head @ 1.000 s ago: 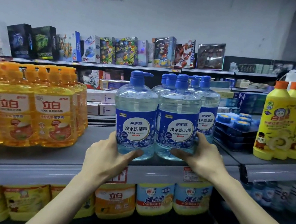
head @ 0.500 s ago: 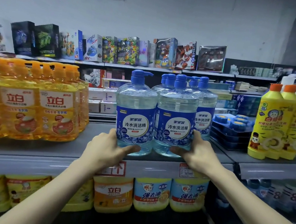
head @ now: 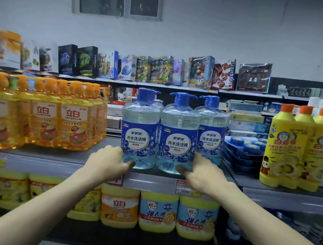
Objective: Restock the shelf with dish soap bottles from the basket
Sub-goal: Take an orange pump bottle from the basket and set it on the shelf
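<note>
Two clear blue dish soap bottles with blue pump tops stand side by side at the front of the grey shelf [head: 63, 157]. My left hand [head: 109, 159] grips the base of the left bottle [head: 139, 131]. My right hand [head: 203, 173] grips the base of the right bottle [head: 177, 137]. More of the same blue bottles [head: 211, 134] stand behind and to the right. No basket is in view.
Orange soap bottles [head: 56, 117] fill the shelf to the left. Blue trays of pucks [head: 244, 153] and yellow bottles with orange caps [head: 296, 151] stand to the right. Yellow tubs [head: 157, 212] line the shelf below. Toy boxes [head: 160, 69] sit on the top shelf.
The view has pulled back and shifted right. Both hands have slid down to the bases of the two front bottles, which now stand further back on the shelf.
</note>
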The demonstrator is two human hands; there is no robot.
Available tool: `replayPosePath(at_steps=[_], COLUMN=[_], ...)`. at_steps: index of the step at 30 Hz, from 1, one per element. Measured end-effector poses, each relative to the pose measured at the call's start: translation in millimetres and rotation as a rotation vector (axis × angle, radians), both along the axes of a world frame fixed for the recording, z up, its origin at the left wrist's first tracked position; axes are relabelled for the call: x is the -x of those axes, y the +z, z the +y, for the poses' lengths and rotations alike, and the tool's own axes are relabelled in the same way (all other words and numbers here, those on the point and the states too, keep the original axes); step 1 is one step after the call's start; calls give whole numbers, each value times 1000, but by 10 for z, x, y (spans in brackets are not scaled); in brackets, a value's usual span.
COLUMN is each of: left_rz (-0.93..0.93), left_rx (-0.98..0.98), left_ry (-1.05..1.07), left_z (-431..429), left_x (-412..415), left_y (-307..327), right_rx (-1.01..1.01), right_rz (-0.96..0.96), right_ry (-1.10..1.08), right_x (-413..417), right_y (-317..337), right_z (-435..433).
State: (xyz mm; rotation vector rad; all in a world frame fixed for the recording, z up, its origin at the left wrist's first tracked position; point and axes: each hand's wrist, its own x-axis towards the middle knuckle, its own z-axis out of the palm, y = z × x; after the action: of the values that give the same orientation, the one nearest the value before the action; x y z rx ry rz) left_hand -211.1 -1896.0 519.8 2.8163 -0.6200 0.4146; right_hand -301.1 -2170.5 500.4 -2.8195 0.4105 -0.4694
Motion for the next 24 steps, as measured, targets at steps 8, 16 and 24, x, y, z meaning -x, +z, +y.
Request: replayPosePath(at_steps=[8,16,24], left_rz=[-130,-235,-296], left_rx=[80,225,282], left_ry=[-32,-31,38], left_z=[-503,-1119,-1306], left_x=[514,519,399], left_y=[65,-56,-230], right_rx=[149,-83,-269], right_rz=[-43,-232,-322], right_ry=[34,-184,-155], right_x=[149,17,-260], right_y=[14,127,83], right_z=[-411,-822,-919])
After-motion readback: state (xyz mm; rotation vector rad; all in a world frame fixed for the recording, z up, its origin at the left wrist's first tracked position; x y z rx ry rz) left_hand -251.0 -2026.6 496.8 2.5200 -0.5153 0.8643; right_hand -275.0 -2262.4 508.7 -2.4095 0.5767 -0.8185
